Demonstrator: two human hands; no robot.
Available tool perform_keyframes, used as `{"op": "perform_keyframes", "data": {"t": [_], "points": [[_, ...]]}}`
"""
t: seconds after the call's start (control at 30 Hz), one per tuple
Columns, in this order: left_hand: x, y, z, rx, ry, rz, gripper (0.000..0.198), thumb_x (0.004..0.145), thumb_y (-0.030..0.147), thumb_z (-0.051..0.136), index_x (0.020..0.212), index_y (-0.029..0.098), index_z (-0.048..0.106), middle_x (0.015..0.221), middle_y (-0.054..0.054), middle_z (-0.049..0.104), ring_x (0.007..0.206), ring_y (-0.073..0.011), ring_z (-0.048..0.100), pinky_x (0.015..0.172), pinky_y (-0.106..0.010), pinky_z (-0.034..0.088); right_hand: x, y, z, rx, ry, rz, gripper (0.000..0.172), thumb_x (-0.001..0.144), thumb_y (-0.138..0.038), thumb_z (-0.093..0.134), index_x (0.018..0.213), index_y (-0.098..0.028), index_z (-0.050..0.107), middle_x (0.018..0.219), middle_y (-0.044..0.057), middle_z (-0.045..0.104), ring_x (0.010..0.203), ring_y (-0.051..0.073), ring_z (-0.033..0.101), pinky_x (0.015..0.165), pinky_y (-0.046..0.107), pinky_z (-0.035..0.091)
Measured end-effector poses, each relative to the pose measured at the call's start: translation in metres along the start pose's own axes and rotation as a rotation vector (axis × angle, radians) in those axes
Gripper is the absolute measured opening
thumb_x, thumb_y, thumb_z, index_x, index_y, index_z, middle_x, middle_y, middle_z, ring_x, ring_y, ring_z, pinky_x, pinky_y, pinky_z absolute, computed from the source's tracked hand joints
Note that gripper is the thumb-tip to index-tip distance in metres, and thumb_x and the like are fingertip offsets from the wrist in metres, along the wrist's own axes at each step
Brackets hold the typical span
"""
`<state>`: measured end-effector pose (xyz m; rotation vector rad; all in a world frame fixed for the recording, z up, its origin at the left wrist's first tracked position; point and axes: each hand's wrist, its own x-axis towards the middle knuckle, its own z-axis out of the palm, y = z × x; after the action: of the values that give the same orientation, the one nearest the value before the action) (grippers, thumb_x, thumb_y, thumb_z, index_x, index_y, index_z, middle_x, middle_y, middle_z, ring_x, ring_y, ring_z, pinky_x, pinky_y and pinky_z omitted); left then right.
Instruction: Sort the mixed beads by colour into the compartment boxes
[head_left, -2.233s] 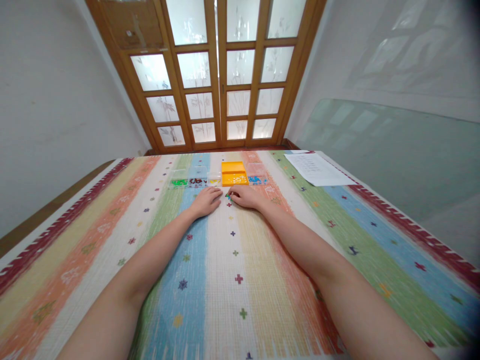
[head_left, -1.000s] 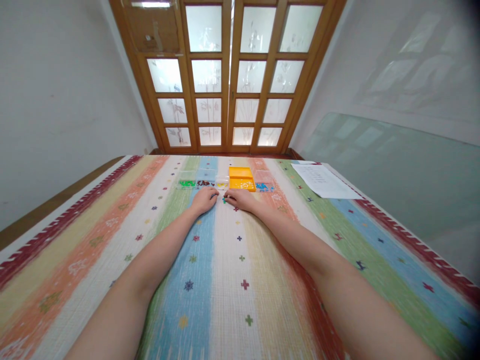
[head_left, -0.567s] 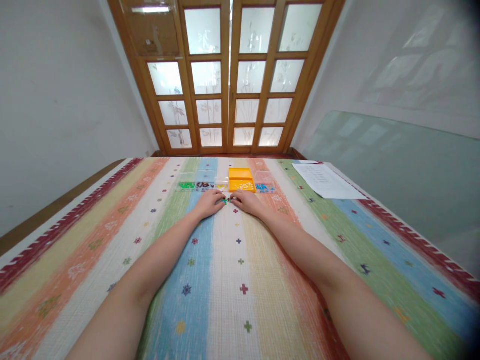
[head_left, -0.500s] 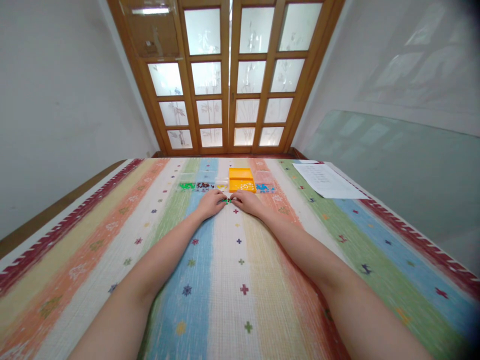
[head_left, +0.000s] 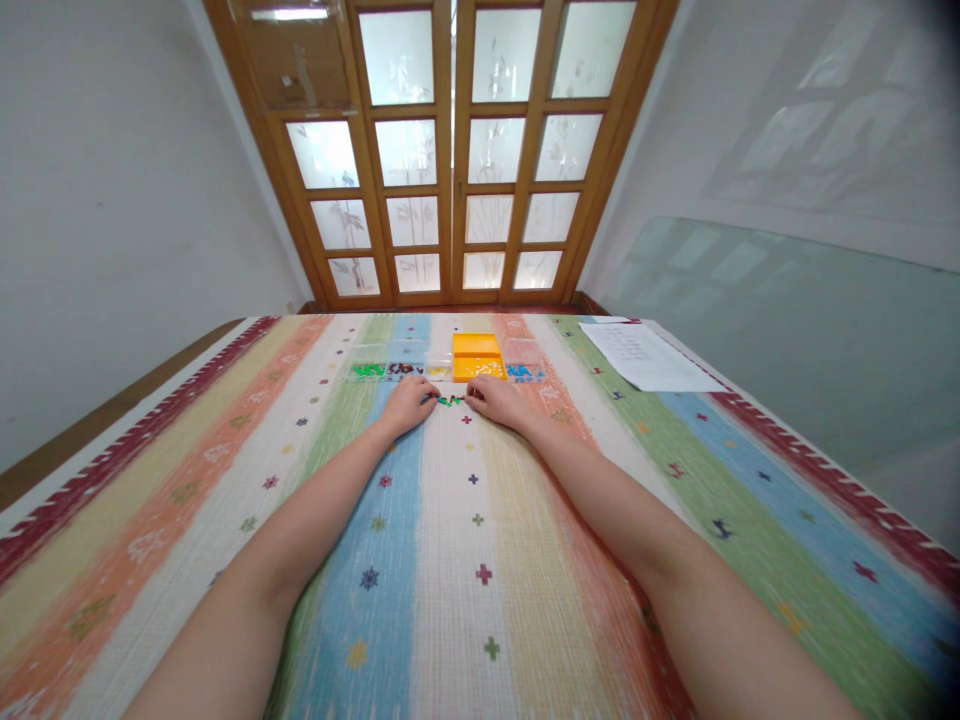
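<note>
A short strand of small green and dark beads [head_left: 450, 402] dips between my two hands, low over the pale stripe of the cloth; its thread is too fine to make out. My left hand [head_left: 411, 402] is closed, thumb and fingers pinched at the strand's left end. At the right end, my right hand [head_left: 495, 400] pinches as well, its fingertips partly hidden. Just beyond the hands stand clear boxes of small loose pieces: green ones [head_left: 369, 371], dark brown ones [head_left: 405, 369] and blue ones [head_left: 523, 371]. Between them an orange box [head_left: 478, 345] stands open with white pieces [head_left: 491, 369] inside.
A striped, patterned cloth [head_left: 457, 600] covers the table. Printed paper sheets [head_left: 645, 358] lie at the far right. Some yellow pieces [head_left: 439, 371] sit left of the orange box. Wooden doors with glass panes [head_left: 450, 150] rise behind the table.
My hands have moved apart, the left one shifting leftward, and more of the bead strand shows between them. The whole view has shifted slightly.
</note>
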<state>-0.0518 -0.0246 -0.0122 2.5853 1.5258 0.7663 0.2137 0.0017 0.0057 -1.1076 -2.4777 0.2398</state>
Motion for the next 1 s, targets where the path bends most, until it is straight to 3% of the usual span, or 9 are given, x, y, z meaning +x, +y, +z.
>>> {"op": "perform_keyframes", "data": {"t": [0.27, 0.77, 1.0], "points": [[0.002, 0.001, -0.001, -0.012, -0.003, -0.001, 0.018, 0.093, 0.020, 0.062, 0.099, 0.021, 0.079, 0.103, -0.008, 0.072, 0.106, -0.0265, 0.063, 0.100, -0.043, 0.050, 0.000, 0.005, 0.007, 0.066, 0.025, -0.087, 0.020, 0.101, -0.019, 0.057, 0.108, -0.020, 0.076, 0.108, 0.008, 0.072, 0.102, 0.021, 0.064, 0.091, 0.030, 0.045], [0.000, -0.008, -0.003, -0.061, 0.006, -0.004, 0.017, 0.090, 0.019, 0.062, 0.096, 0.021, 0.078, 0.102, -0.008, 0.072, 0.104, -0.0256, 0.063, 0.099, -0.041, 0.048, 0.003, 0.013, 0.016, 0.068, 0.138, -0.067, 0.025, 0.098, -0.010, 0.054, 0.107, -0.018, 0.076, 0.106, 0.009, 0.071, 0.100, 0.021, 0.065, 0.088, 0.029, 0.047], [0.000, -0.008, -0.004, -0.064, 0.007, -0.011, 0.015, 0.090, 0.019, 0.062, 0.093, 0.020, 0.076, 0.101, -0.008, 0.073, 0.104, -0.0253, 0.064, 0.099, -0.041, 0.048, 0.002, 0.014, 0.010, 0.037, 0.096, -0.006, 0.021, 0.095, -0.014, 0.057, 0.103, -0.018, 0.076, 0.104, 0.009, 0.075, 0.096, 0.021, 0.066, 0.085, 0.029, 0.046]]}}
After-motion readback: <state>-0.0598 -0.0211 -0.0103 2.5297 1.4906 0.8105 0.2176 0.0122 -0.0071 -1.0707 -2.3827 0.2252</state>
